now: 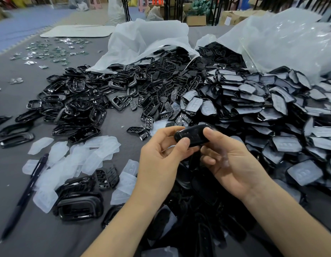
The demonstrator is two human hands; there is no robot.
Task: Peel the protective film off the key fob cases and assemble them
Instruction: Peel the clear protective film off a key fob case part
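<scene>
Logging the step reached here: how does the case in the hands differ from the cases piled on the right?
The held case shows a dark, glossy face; the piled cases mostly wear pale, cloudy film. The held case is lifted off the table, pinched between the left hand and right hand; the piled cases lie loose, overlapping one another. Both kinds are black and look alike in outline.
</scene>
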